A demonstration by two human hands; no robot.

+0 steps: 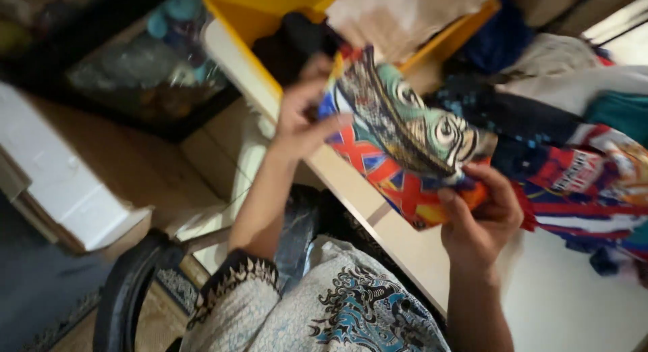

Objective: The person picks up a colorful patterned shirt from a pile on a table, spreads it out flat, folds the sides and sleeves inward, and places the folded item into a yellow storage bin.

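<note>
a folded patterned cloth is held above the near edge of the white bench, pinched at its left edge by the left hand. its near right corner is gripped by the curled fingers of the right hand. a yellow bin is seen just beyond.

Printed cloth in both hands: soft woven fabric, matt, creased, dyed in red, teal and orange. Yellow bin is smooth, hard plastic with a slight gloss; the surface beneath looks like pale, smooth laminate. Heaped garments at right are matt cloth, one dark piece flecked with shiny blue.
</note>
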